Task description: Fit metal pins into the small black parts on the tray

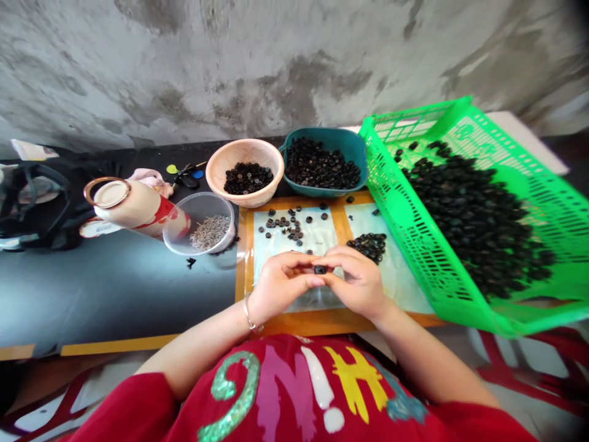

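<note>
A small black part sits between the fingertips of both hands, low over the work mat. My left hand, with a bracelet at the wrist, pinches it from the left. From the other side, the thumb and fingers of my right hand close on the same part. Just beyond my hands, small black rings lie scattered on the pale mat. A pile of glossy black pieces rests beside my right hand. What kind of part I hold is too small to tell.
A clear tub holds thin metal pins. Behind the mat stand a pink bowl and a teal basin, both with black parts. A large green crate of black pieces fills the right. A tumbler stands left.
</note>
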{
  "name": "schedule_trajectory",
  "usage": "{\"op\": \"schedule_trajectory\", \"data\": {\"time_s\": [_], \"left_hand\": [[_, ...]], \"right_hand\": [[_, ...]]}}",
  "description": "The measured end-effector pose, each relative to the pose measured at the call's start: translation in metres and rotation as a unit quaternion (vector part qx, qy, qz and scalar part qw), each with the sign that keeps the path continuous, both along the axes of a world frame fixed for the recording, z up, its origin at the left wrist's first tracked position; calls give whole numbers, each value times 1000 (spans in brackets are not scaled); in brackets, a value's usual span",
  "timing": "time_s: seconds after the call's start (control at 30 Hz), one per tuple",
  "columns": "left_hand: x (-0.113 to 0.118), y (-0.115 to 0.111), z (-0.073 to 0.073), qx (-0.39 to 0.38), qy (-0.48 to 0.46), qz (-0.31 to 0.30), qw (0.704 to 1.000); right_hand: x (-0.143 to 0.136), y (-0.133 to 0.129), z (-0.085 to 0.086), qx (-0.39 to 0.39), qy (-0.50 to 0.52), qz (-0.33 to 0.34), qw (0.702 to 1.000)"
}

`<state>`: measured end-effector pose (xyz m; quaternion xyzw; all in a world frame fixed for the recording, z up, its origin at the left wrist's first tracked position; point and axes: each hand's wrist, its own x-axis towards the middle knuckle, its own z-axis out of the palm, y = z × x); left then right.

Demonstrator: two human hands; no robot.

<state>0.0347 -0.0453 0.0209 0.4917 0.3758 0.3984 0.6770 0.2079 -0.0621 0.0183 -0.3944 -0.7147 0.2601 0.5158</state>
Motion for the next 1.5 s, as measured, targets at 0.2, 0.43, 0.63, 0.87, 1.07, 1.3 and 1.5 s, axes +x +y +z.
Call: {"op": "schedule_trajectory", "data": {"time_s": [0.2,0.43,0.63,0.87,1.07,1.3,1.5], "left_hand": [[-6,8,0,18,-8,-19,1000],[-39,39,-13,68,162,124,977],[-47,51,-38,244,410,-23,879],[-35,55,-41,340,479,-120,800],[-35,57,-43,328,447,-103,826],[-33,51,-41,147,338,-16,929],[-27,44,-32,75,254,-23,964]], "right_hand": [[6,-1,-14,-66,33,5,997],[75,18,-4,-141,328,-127,926],[29,11,-17,-199,-97,-12,975],[-17,29,-37,-88,-437,121,887],[-14,34,-39,-91,-424,148,889],[0,29,-33,-225,-232,92,942],[-2,35,-33,-290,0,28,957]]}}
